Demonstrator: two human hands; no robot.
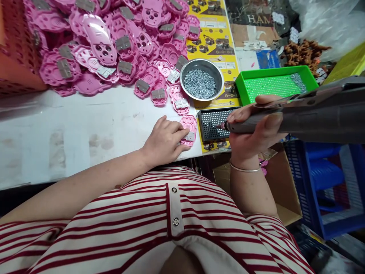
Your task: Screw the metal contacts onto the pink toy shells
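A left hand (165, 141) steadies a pink plastic shell (189, 123) fitted with a metal plate at the worktop's (76, 133) near edge, its grip spread over the piece, fingertips and thumb on its left side. The right hand (253, 131) grips a gray power screwdriver (299, 118), fingers and thumb closed around the body, its tip over a black perforated tray (209, 133) of small screws. Just behind the tray sits a round metal bowl (184, 86) filled with screws; to its right, a bright green tray (242, 90) holds more. Similar pink shells (99, 42) lie heaped beside an orange perforated basket (21, 49) at left.
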